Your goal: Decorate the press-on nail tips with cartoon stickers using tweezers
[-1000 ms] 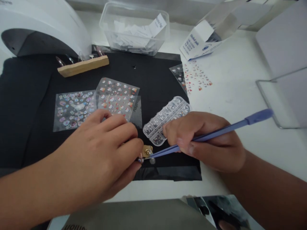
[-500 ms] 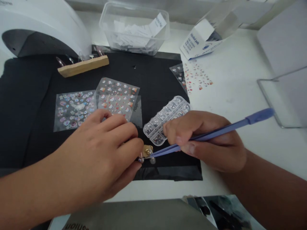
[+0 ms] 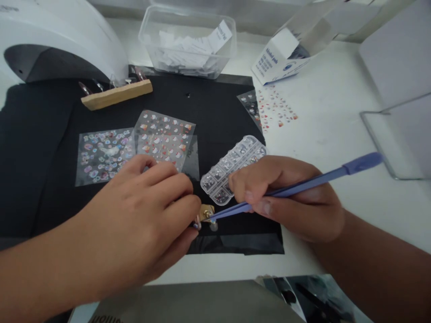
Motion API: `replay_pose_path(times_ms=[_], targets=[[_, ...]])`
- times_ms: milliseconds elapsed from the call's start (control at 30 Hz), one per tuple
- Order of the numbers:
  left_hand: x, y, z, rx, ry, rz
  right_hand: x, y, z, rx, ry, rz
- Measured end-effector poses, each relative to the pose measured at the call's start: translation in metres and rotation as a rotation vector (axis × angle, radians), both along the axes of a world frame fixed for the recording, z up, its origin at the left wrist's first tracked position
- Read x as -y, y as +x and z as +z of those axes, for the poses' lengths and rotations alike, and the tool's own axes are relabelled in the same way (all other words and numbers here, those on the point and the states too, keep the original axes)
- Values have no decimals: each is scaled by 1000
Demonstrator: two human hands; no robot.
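Note:
My left hand (image 3: 158,211) is closed, its fingertips around the near end of a small tan strip (image 3: 207,209) that bears clear false nail tips (image 3: 213,225). Much of the strip is hidden behind those fingers. In my right hand (image 3: 289,193) is a pair of blue tweezers (image 3: 310,181), held like a pen. The tweezers' points reach the nail tips beside my left fingertips; whether they pinch anything is too small to tell. Just behind the right fingers lies a clear compartment box (image 3: 218,172) of small rhinestones, partly covered by them.
On the black mat (image 3: 168,96) lie sticker sheets (image 3: 164,134) and a second tan strip (image 3: 117,94) holding nail tips. A white dome-shaped device (image 3: 67,40) stands back left. Behind are a plastic tub (image 3: 188,67) of packets and an alcohol pad box (image 3: 274,58).
Both hands keep nearly the same place and grip. The tweezers' points have shifted very slightly at the nail tips, and the whole view has moved a little.

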State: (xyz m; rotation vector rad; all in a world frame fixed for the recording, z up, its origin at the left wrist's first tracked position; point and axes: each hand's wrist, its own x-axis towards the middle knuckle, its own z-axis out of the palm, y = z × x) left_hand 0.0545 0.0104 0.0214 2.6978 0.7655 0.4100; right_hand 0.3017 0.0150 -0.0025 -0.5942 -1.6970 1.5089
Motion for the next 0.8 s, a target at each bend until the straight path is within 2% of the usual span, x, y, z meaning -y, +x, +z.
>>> replay_pose_path(times_ms=[400,800], targets=[[0,0,0,7,-6,5,-1,-1,0,7,53,15],[-1,-1,0,-5,1,-4,-2,-1,0,5,31,16]])
